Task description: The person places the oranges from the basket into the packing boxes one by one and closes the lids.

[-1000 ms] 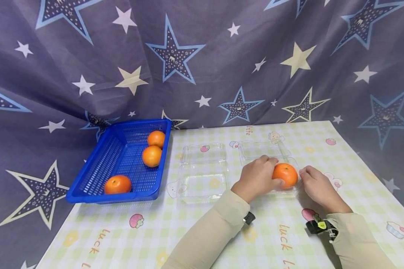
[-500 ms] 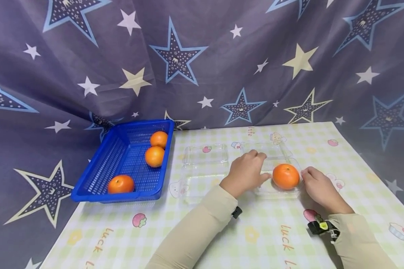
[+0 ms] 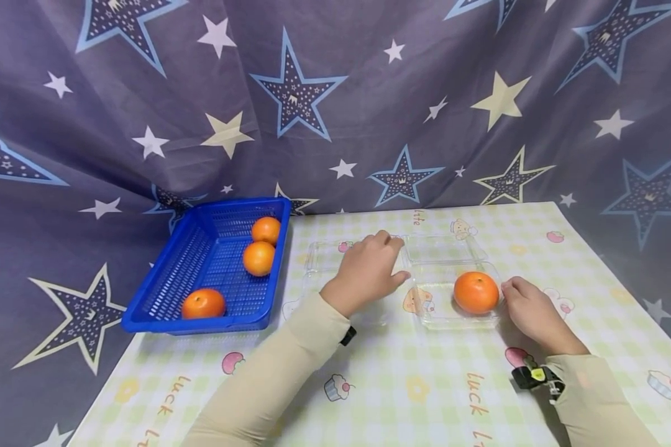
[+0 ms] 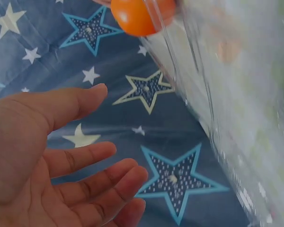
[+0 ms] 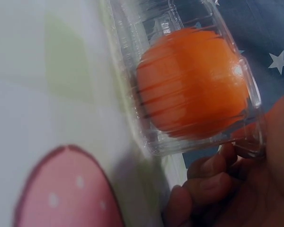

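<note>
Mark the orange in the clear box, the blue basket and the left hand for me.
orange (image 3: 475, 292), head view, middle of its skin.
blue basket (image 3: 162, 280), head view, left mesh wall.
left hand (image 3: 369, 270), head view, back of the hand.

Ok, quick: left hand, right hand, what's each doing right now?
Left hand: open, holding nothing, above the tablecloth.
Right hand: fingers curled at the clear box edge; grip unclear.

The left hand (image 3: 369, 267) let go of the orange (image 3: 476, 292) and moved away to the other clear box (image 3: 335, 257), fingers loose.
</note>
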`<state>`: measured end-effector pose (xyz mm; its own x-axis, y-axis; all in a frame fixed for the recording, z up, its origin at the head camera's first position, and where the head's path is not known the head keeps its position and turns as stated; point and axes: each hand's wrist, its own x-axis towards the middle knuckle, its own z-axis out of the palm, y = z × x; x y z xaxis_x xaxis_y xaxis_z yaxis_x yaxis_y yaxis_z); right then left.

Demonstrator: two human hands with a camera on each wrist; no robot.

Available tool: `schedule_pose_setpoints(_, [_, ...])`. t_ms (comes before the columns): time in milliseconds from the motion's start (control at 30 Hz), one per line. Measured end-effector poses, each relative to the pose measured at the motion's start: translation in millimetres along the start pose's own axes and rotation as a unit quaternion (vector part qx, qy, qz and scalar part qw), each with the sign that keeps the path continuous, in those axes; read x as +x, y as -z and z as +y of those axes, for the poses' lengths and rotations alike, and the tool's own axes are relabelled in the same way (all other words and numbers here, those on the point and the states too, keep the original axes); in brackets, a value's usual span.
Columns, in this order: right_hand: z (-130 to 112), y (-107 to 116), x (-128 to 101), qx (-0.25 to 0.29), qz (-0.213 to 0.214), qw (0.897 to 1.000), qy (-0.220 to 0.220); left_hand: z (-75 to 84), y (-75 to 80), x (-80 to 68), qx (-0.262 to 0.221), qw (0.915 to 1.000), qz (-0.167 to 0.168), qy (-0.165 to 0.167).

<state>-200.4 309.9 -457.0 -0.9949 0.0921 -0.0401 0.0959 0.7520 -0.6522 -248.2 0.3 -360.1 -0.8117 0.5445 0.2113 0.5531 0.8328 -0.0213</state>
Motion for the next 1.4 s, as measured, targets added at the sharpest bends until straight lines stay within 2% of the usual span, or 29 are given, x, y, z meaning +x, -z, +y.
schedule_pose_setpoints(200, [0.2, 0.0, 0.9, -0.002, 0.005, 1.000, 0.006, -18.6, 5.8, -5.9, 0.010, 0.9998, -0.010, 0.017])
schedule_pose_setpoints(467, [1.2, -0.1, 0.9, -0.001, 0.003, 1.000, 0.004, -38.1, 16.9, -12.5, 0.041, 0.9990, 0.001, 0.018])
schedule_pose_setpoints(900, [-1.0, -0.6, 1.2, -0.003, 0.003, 1.000, 0.002, -78.7, 35.6, -21.7, 0.077, 0.9961, 0.043, 0.009])
schedule_pose_setpoints(1033, [-1.3, 0.1, 1.3, -0.004, 0.000, 1.000, 0.000, -90.0, 41.2, -25.3, 0.090, 0.9946, 0.048, 0.019])
schedule_pose_setpoints(1233, [-0.9, -0.1, 1.0, -0.003, 0.000, 1.000, 0.000, -108.7, 46.9, -28.1, 0.077, 0.9958, 0.038, 0.033])
schedule_pose_setpoints(1400, [-1.2, 0.0, 1.0, -0.006, 0.005, 1.000, 0.007, -125.2, 50.5, -33.5, 0.078, 0.9945, 0.033, 0.061])
